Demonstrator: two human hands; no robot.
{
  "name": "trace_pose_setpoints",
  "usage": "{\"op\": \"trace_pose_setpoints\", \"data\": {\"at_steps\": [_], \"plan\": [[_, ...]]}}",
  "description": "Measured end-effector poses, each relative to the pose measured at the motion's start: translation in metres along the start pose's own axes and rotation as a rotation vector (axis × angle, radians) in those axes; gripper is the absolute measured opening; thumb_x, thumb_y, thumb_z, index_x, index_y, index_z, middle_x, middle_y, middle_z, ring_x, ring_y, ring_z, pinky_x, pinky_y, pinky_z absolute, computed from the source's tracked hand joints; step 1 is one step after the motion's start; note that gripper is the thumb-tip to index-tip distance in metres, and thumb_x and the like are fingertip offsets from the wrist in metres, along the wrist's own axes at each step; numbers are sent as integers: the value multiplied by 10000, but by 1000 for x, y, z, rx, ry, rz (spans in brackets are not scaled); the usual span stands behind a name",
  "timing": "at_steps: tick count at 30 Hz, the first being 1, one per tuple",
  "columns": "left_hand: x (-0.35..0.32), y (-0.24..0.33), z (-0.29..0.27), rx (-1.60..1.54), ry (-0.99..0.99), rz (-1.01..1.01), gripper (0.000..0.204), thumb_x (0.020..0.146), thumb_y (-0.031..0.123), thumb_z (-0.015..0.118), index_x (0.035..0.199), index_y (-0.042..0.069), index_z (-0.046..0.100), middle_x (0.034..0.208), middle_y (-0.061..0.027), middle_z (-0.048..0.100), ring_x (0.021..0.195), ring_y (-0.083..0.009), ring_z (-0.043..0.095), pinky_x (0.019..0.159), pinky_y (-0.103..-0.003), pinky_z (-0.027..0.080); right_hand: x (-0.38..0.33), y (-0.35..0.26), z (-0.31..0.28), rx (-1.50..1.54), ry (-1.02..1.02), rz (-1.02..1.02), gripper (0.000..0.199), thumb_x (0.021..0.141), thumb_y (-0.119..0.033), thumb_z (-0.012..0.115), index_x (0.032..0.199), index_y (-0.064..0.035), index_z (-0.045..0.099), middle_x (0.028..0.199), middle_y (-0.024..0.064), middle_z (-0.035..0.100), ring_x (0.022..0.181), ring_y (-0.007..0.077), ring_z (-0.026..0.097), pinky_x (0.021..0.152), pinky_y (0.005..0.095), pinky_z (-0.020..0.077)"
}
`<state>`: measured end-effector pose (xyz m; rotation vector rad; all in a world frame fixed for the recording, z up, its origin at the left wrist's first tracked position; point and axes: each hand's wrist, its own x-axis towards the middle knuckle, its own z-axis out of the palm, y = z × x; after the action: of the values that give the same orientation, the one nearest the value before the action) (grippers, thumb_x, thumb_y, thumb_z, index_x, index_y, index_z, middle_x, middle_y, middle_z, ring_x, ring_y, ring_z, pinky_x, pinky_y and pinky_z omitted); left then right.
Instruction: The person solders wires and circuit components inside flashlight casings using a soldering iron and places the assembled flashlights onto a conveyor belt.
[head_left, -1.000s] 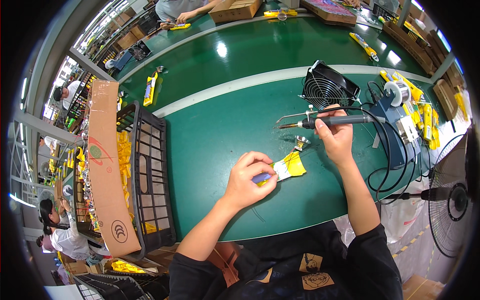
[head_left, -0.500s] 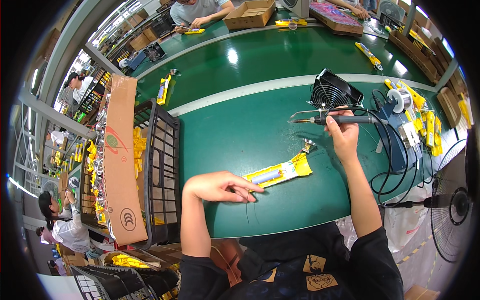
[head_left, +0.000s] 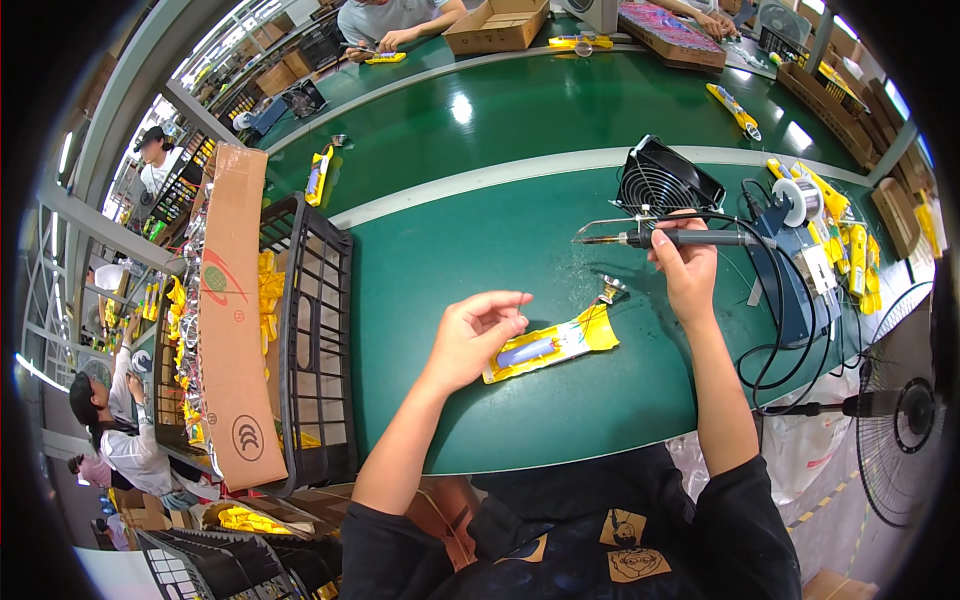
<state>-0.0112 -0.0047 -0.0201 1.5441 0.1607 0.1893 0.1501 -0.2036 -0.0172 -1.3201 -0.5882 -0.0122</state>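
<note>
My right hand grips a soldering iron with a dark handle. Its tip points left above the green bench, and a thin metal tube runs beside it. Below and left of that tip lies an open yellow flashlight housing holding a blue cylindrical battery. Thin wires link the housing to a small silvery lamp cup at its far right end. My left hand is over the housing's left end, fingers curled toward the thumb. Whatever sits between those fingertips is too small to make out.
Left stands a black crate with a cardboard sheet. A black fan is behind the iron. Right are a blue soldering station, a solder spool, cables and yellow housings. Beyond runs a green conveyor; co-workers sit around.
My left hand has risen and moved away from me, its fingers curling from stretched out toward the thumb. The yellow housing has barely shifted. My right hand holds the soldering iron almost unmoved.
</note>
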Motion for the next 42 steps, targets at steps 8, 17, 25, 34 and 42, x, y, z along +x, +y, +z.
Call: {"op": "trace_pose_setpoints", "data": {"at_steps": [8, 17, 25, 34, 42], "plan": [[-14, 0, 25, 520, 7, 328, 55, 676, 64, 636, 718, 35, 618, 686, -53, 569, 557, -101, 523, 497, -221, 427, -3, -9, -4, 48, -70, 59, 174, 726, -83, 562, 842, -2, 461, 693, 33, 486, 553, 62, 449, 494, 189, 365], [-12, -6, 27, 631, -49, 385, 54, 637, 60, 624, 681, 40, 600, 644, -58, 529, 546, -172, 540, 497, -262, 448, -9, -15, -3, 45, -271, 106, 174, 599, -127, 553, 692, -13, 461, 644, 20, 441, 529, 62, 387, 477, 194, 312], [-9, -11, 26, 634, -35, 392, 65, 617, 57, 649, 676, 45, 625, 621, -35, 537, 484, -96, 494, 432, -222, 405, -10, -18, 3, -72, -362, 115, 179, 555, -142, 540, 644, -5, 467, 633, 24, 436, 569, 93, 385, 522, 227, 313], [-7, -10, 26, 648, -50, 362, 62, 621, 58, 650, 678, 42, 631, 607, -37, 534, 478, -95, 485, 429, -221, 394, -10, -17, 2, -96, -419, 98, 174, 568, -119, 548, 630, 4, 441, 676, 37, 430, 573, 95, 393, 507, 234, 317], [-6, -7, 25, 624, -68, 315, 53, 630, 66, 647, 674, 42, 631, 601, -36, 532, 491, -97, 479, 444, -227, 375, -11, -19, 3, -67, -445, 132, 170, 592, -106, 549, 656, 8, 440, 694, 37, 432, 587, 87, 414, 513, 225, 337]]}}
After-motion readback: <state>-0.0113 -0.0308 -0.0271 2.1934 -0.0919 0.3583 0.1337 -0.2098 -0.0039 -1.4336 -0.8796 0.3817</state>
